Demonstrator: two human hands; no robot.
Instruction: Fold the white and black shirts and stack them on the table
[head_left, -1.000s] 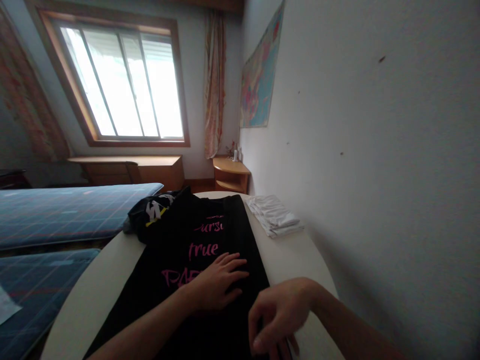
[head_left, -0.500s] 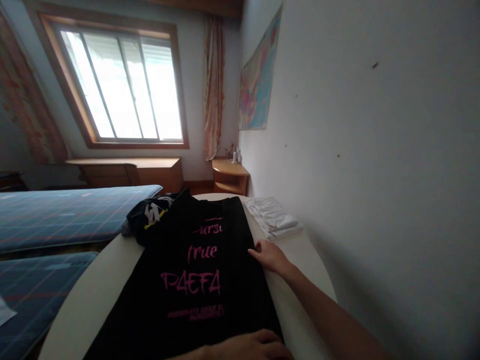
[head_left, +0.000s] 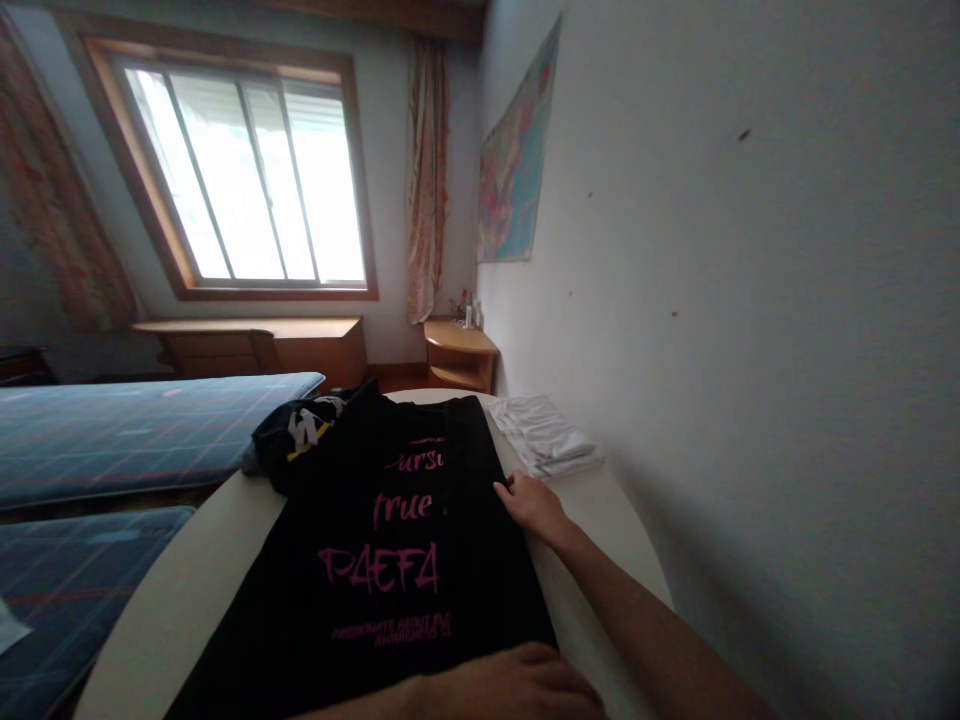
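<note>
A black T-shirt [head_left: 382, 520] with pink lettering lies on the round white table [head_left: 622, 540], its right side folded over part of the print. My right hand [head_left: 531, 508] is closed on the shirt's right edge, thumb and fingers pinching the cloth. Across the shirt's bottom reaches my left hand [head_left: 525, 685], its fingers curled over the lower right edge; the fingertips are hidden. Beyond my right hand sits a folded white garment [head_left: 544, 435]. A bunched dark garment [head_left: 296, 435] with white and yellow print rests at the table's far left.
Blue plaid mattresses [head_left: 150, 435] lie to the left of the table. A plain wall [head_left: 787, 350] runs close along the right. Farther back are a wooden desk [head_left: 315, 340] and a corner shelf [head_left: 459, 340] below the window.
My left hand has shifted slightly right at the shirt's bottom, and a little more of the lower lettering shows. My right hand stays on the edge, almost unmoved.
</note>
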